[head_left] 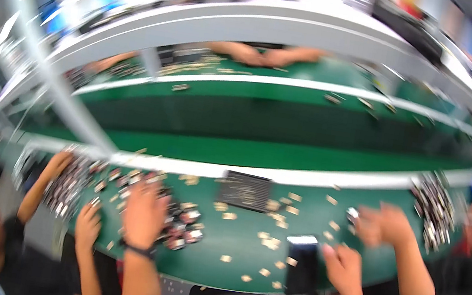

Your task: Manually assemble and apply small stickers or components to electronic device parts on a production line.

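My left hand (144,213), with a dark band (137,249) at the wrist, reaches over a heap of small black, red and white parts (181,225) on the green table. Motion smears its fingers, so I cannot tell whether they grip a part. My right hand (346,269) is just right of a dark phone-like slab (301,270), its thumb apart from the fingers and nothing visible in it. Several small beige pieces (269,242) lie scattered between my hands. A black, grid-like tray (245,191) rests behind them.
At left, a co-worker's hands (88,224) are by a pile of slim parts (66,186). Another person's hand (384,224) at right is near a small white-and-black part (352,215). More slim parts (433,210) lie far right. A white rail (196,168) and raised shelf (254,25) cross behind.
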`<control>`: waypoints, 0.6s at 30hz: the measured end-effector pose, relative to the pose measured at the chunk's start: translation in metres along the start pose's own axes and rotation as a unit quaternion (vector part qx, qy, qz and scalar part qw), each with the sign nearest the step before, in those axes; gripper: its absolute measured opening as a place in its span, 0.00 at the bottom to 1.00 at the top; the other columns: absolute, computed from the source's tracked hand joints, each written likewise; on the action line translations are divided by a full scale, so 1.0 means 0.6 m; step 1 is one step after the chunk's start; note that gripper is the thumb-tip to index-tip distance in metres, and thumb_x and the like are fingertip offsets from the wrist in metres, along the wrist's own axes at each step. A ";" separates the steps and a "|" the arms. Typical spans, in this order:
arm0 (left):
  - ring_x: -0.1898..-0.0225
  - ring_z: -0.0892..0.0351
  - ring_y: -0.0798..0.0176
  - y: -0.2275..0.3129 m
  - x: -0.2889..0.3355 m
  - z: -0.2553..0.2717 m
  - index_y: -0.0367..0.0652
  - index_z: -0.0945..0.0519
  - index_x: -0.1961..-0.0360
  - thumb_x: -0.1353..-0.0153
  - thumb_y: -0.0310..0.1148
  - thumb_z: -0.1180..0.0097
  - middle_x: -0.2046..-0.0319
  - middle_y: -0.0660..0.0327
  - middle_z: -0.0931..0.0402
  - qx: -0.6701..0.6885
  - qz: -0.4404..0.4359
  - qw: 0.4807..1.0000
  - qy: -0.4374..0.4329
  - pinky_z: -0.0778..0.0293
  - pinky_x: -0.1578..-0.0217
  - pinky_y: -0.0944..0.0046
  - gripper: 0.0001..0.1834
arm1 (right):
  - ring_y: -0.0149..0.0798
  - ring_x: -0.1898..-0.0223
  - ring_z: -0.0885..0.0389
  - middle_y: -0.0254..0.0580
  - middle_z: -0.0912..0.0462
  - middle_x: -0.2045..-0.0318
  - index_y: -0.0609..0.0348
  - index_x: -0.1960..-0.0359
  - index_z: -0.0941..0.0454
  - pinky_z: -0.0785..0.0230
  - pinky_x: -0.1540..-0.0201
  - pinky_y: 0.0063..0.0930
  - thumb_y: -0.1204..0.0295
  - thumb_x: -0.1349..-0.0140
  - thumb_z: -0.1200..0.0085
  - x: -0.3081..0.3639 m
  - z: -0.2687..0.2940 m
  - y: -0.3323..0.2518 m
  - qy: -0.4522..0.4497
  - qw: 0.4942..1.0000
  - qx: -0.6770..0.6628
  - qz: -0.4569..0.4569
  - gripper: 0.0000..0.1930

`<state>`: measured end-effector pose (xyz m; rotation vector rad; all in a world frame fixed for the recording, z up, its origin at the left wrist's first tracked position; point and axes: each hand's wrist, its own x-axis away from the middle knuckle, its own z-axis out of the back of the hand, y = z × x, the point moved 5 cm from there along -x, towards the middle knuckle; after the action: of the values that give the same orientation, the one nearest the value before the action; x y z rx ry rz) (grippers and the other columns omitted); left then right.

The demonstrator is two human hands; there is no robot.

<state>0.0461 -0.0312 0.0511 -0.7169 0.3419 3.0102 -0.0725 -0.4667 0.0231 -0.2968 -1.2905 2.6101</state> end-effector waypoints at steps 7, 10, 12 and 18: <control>0.41 0.29 0.39 0.115 0.046 -0.010 0.33 0.23 0.45 0.39 0.26 0.39 0.41 0.44 0.28 0.147 -0.158 0.976 -0.039 0.33 0.40 0.48 0.20 | 0.45 0.83 0.36 0.49 0.32 0.86 0.64 0.85 0.30 0.39 0.78 0.41 0.54 0.37 0.35 -0.028 0.053 0.071 0.043 0.996 -0.001 -0.082 0.29; 0.41 0.29 0.40 0.186 0.079 -0.036 0.34 0.21 0.49 0.43 0.25 0.38 0.43 0.46 0.26 0.203 -0.216 0.948 -0.113 0.33 0.40 0.47 0.19 | 0.52 0.74 0.22 0.50 0.21 0.70 0.63 0.71 0.22 0.28 0.70 0.43 0.56 0.38 0.36 -0.037 0.095 0.116 0.173 0.978 0.112 -0.028 0.19; 0.41 0.28 0.41 0.218 0.103 -0.046 0.34 0.21 0.51 0.44 0.24 0.38 0.45 0.47 0.25 0.218 -0.253 0.932 -0.140 0.33 0.40 0.48 0.17 | 0.55 0.60 0.17 0.50 0.20 0.59 0.58 0.57 0.19 0.24 0.59 0.45 0.61 0.40 0.34 -0.037 0.133 0.149 0.254 0.936 0.224 -0.092 0.16; 0.44 0.25 0.41 0.255 0.144 -0.057 0.35 0.20 0.54 0.46 0.24 0.36 0.48 0.48 0.24 0.267 -0.302 0.900 -0.164 0.30 0.42 0.44 0.16 | 0.59 0.55 0.18 0.55 0.23 0.55 0.58 0.47 0.23 0.23 0.53 0.50 0.64 0.40 0.35 -0.140 0.245 0.277 0.292 0.896 0.286 -0.175 0.21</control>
<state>-0.0280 -0.1902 0.0141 -0.1979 0.7267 2.2280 -0.0491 -0.6996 -0.0148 -0.6103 -0.3153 2.1960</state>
